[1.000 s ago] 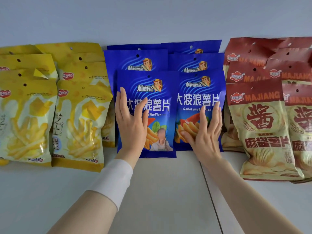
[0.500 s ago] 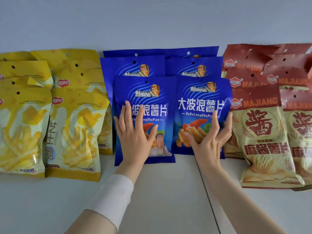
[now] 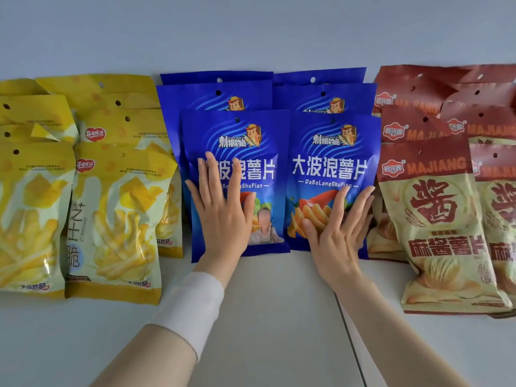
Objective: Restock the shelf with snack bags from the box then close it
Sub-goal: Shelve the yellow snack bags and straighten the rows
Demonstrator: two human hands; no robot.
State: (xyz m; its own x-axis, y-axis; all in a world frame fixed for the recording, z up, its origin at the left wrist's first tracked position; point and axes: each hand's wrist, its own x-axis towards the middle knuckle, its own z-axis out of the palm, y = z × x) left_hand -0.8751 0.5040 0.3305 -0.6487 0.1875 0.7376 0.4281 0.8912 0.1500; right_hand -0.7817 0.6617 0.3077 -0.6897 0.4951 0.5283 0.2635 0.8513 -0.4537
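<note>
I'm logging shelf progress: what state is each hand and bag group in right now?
left hand: open, flat on front left blue bag
right hand: open, flat on front right blue bag
front left blue bag: sealed, foremost in its row
front right blue bag: sealed, foremost in its row
yellow bags: sealed, overlapping rows
red bags: sealed, overlapping rows

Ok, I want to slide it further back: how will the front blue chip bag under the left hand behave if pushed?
That blue chip bag looks glossy and air-puffed, so it probably slides easily on the smooth shelf but dents rather than moves stiffly. It overlaps more blue bags behind, so pushing likely shifts them too.
</note>
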